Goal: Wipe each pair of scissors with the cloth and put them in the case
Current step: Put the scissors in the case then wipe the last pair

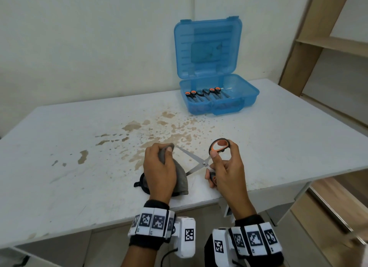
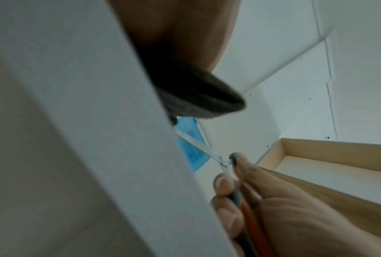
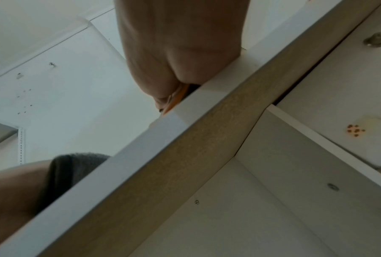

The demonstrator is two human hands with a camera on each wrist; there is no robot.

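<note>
Grey cloth pinched in the left hand around one blade; right hand grips spread-open scissors.

A pair of steel scissors with black-and-orange handles, blades spread wide, sits at lower centre. A crumpled grey cloth covers 1 blade tip. The open translucent blue plastic case, upper right, holds 3 pairs of scissors.
</note>
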